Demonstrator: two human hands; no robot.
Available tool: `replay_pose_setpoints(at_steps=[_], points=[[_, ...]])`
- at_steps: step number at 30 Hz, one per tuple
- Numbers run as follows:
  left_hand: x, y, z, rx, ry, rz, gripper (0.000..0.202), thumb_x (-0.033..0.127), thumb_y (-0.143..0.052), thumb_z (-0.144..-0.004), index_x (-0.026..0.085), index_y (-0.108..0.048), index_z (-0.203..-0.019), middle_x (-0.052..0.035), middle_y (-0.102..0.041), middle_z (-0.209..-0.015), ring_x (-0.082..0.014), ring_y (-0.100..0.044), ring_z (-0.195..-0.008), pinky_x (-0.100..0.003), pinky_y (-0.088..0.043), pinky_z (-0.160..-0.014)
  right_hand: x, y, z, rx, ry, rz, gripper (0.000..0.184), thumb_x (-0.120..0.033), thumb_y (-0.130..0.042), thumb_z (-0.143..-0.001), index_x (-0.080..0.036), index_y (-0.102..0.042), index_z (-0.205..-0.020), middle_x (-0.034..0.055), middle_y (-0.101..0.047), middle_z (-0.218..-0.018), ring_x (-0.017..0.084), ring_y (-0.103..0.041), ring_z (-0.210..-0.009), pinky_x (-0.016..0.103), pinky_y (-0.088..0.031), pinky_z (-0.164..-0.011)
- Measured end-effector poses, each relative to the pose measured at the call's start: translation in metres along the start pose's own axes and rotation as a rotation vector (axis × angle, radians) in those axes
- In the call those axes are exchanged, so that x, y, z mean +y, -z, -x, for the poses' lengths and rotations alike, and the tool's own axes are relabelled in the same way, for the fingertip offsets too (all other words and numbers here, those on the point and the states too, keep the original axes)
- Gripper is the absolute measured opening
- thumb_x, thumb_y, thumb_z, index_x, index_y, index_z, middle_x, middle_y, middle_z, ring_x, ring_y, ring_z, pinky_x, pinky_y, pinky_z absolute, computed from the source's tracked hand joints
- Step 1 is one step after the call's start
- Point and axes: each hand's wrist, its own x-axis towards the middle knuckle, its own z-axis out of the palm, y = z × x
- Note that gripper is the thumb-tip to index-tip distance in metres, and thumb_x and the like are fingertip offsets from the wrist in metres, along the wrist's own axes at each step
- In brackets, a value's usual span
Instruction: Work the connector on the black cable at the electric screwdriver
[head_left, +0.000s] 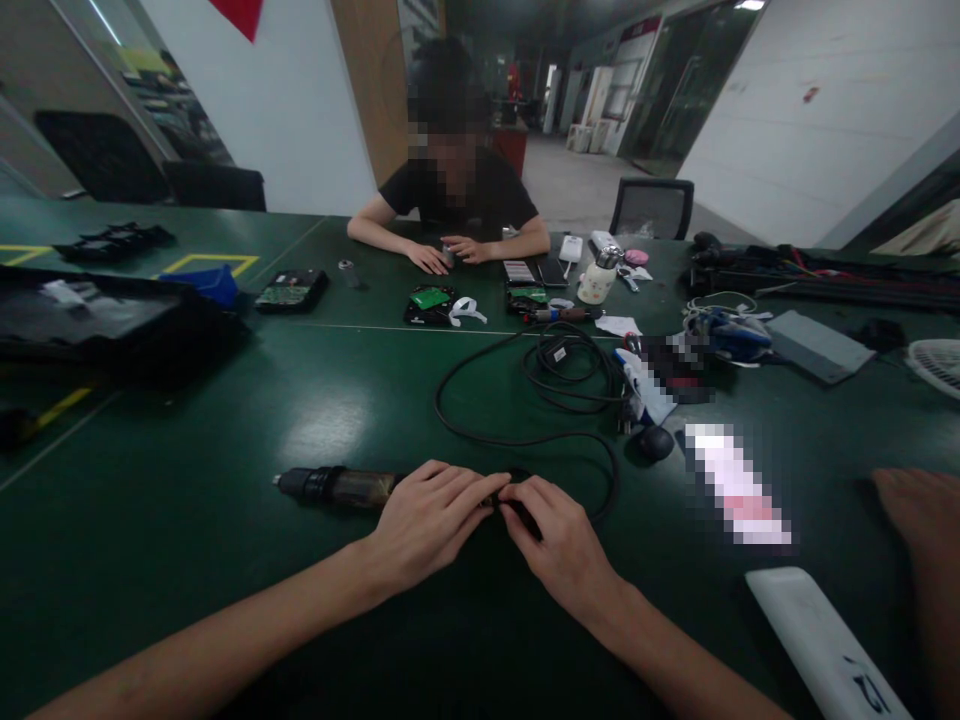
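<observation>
An electric screwdriver (356,487) lies on the green tabletop, its bit end pointing left. My left hand (424,520) is closed over the rear part of its body, with the fingers reaching right. My right hand (551,530) is pinched at the tool's tail end, where a black cable (611,465) appears to meet it. The fingertips of both hands nearly touch, and they hide the joint between tool and cable. From there the cable curves away to a loose coil.
Across the table sits a person (457,190) with hands around a small cylinder. Circuit boards in black housings (431,300), a bottle (598,278) and a mouse (655,442) stand beyond the cable. At right are a white block (821,635) and another person's arm (919,510).
</observation>
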Motion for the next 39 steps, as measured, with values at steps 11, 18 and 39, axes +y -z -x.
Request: replay_pose_setpoints(at_steps=[11, 18, 39], points=[[0.0022, -0.0003, 0.0008, -0.004, 0.017, 0.037, 0.048, 0.024, -0.053, -0.104, 0.022, -0.047, -0.151, -0.0058, -0.073, -0.124, -0.019, -0.071, -0.107, -0.038, -0.052, -0.093, 0.0, -0.0023, -0.0002, 0.027, 0.004, 0.023, 0.014, -0.015, -0.054, -0.104, -0.022, -0.063, -0.111, 0.0058, -0.069, -0.108, 0.022, -0.067, -0.096, 0.039, -0.058, -0.086], [0.0004, 0.001, -0.0009, -0.004, -0.025, 0.064, 0.036, 0.022, -0.05, -0.106, 0.023, -0.055, -0.141, -0.0038, -0.073, -0.125, -0.0165, -0.071, -0.107, -0.036, -0.051, -0.093, 0.0002, -0.0021, 0.0002, 0.019, 0.009, 0.02, 0.015, -0.016, -0.053, -0.104, -0.023, -0.063, -0.113, 0.0065, -0.069, -0.107, 0.023, -0.067, -0.096, 0.04, -0.059, -0.085], [-0.0003, 0.0008, -0.0014, 0.007, -0.02, 0.024, 0.034, 0.024, -0.05, -0.106, 0.022, -0.056, -0.14, -0.0044, -0.074, -0.122, -0.0171, -0.072, -0.104, -0.036, -0.052, -0.092, -0.0003, 0.0003, 0.0008, 0.043, 0.004, -0.006, 0.013, -0.015, -0.056, -0.1, -0.023, -0.062, -0.109, 0.0061, -0.069, -0.106, 0.022, -0.069, -0.095, 0.036, -0.059, -0.079]])
